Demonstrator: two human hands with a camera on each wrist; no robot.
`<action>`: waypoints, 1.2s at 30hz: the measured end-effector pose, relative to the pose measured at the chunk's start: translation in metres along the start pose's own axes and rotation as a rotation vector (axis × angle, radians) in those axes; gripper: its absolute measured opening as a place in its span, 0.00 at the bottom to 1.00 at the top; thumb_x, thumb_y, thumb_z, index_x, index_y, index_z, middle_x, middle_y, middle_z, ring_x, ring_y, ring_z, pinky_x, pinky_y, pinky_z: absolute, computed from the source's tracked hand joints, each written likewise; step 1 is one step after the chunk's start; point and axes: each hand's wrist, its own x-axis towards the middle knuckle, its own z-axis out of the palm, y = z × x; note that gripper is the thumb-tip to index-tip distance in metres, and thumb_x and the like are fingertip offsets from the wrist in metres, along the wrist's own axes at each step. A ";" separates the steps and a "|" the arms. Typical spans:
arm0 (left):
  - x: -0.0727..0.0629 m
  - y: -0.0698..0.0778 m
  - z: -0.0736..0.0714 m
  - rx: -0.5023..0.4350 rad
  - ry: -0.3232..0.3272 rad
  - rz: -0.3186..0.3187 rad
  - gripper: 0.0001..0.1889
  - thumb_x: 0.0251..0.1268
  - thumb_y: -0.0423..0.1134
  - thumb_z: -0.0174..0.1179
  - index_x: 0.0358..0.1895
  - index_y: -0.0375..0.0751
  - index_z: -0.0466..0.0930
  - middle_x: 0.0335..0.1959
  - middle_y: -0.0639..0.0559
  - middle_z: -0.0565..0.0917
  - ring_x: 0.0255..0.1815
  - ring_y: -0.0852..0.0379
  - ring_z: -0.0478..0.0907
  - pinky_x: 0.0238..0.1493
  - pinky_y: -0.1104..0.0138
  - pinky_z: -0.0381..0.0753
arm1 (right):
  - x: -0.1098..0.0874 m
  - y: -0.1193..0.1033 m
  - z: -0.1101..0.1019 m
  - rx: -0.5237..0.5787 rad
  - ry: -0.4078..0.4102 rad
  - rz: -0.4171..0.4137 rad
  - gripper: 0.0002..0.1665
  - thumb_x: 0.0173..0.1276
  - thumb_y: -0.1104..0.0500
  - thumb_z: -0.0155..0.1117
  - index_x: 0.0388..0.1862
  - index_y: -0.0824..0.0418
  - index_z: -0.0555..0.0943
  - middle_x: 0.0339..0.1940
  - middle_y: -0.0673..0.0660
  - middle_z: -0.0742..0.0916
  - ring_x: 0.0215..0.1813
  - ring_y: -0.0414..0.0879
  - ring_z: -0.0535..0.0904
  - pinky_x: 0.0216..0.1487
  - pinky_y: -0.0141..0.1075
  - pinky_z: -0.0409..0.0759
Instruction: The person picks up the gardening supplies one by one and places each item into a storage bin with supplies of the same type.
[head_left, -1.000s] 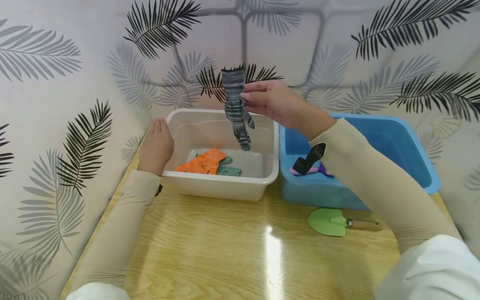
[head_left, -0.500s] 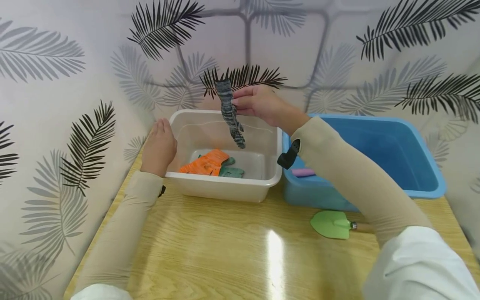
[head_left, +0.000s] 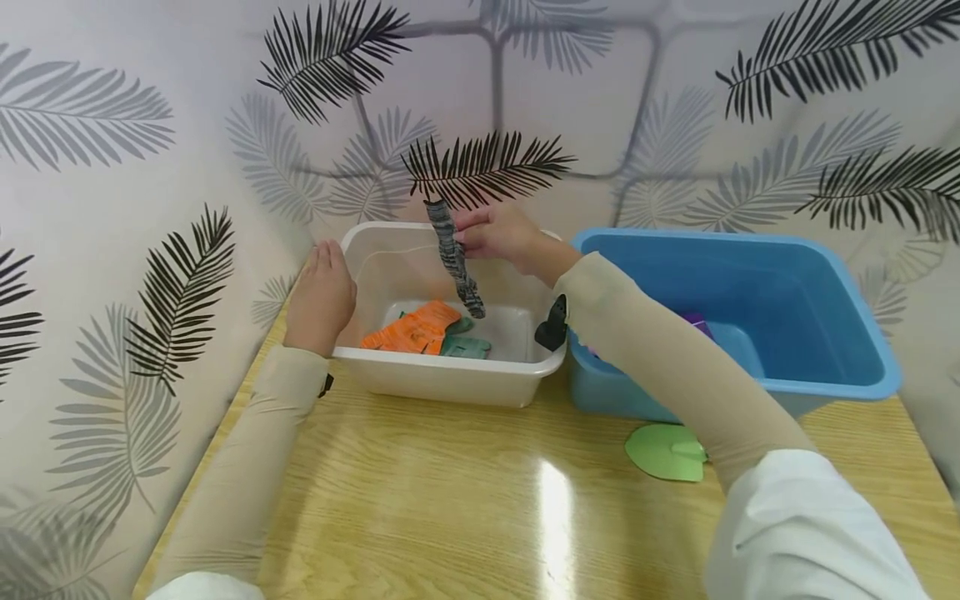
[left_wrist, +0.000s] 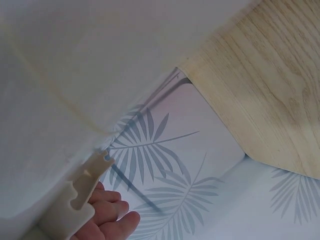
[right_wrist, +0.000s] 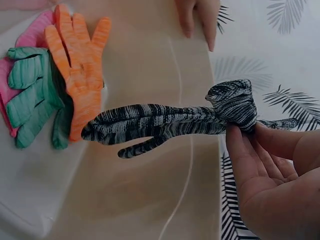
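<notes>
My right hand (head_left: 501,239) pinches a black-and-grey striped knit glove (head_left: 454,265) near its cuff. The glove dangles above the white bin (head_left: 450,360), fingers pointing down. In the right wrist view thumb and fingertips press on the bunched cuff of the glove (right_wrist: 150,122). On the bin floor lie an orange glove (head_left: 420,327) and a green glove (head_left: 467,347); a pink glove (right_wrist: 35,30) shows beneath them in the right wrist view. My left hand (head_left: 322,293) holds the bin's left rim, with fingertips (left_wrist: 117,222) showing below the lip in the left wrist view.
A blue bin (head_left: 840,390) stands right of the white one, with a purple item (head_left: 697,323) inside, partly behind my right sleeve. In front lies a green trowel (head_left: 663,452), its handle covered by the arm. A leaf-patterned cloth (head_left: 600,100) rises behind the wooden table (head_left: 420,492).
My right hand has moved left and then down with the striped glove, which hangs lower over the white bin and has turned edge-on. My left hand stays at the rim.
</notes>
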 end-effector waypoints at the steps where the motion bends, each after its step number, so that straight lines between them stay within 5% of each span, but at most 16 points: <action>1: 0.000 0.000 0.000 0.001 0.001 0.001 0.29 0.67 0.33 0.45 0.64 0.14 0.50 0.63 0.22 0.60 0.65 0.32 0.58 0.65 0.50 0.59 | 0.002 0.003 0.000 -0.001 0.000 0.007 0.18 0.65 0.72 0.56 0.54 0.74 0.75 0.57 0.61 0.78 0.49 0.50 0.79 0.50 0.40 0.79; 12: -0.001 0.001 0.002 0.001 0.009 0.006 0.29 0.66 0.33 0.46 0.64 0.14 0.51 0.63 0.22 0.60 0.65 0.32 0.59 0.65 0.51 0.59 | 0.020 0.028 0.004 -0.086 -0.002 0.071 0.17 0.66 0.71 0.56 0.54 0.72 0.75 0.53 0.64 0.79 0.50 0.53 0.79 0.57 0.47 0.73; 36: 0.001 0.002 -0.001 -0.003 0.003 -0.009 0.28 0.67 0.32 0.44 0.64 0.14 0.51 0.63 0.22 0.60 0.65 0.32 0.59 0.65 0.50 0.60 | 0.020 0.036 0.004 -0.277 -0.096 0.033 0.15 0.66 0.71 0.54 0.51 0.72 0.77 0.48 0.63 0.82 0.48 0.52 0.80 0.52 0.43 0.77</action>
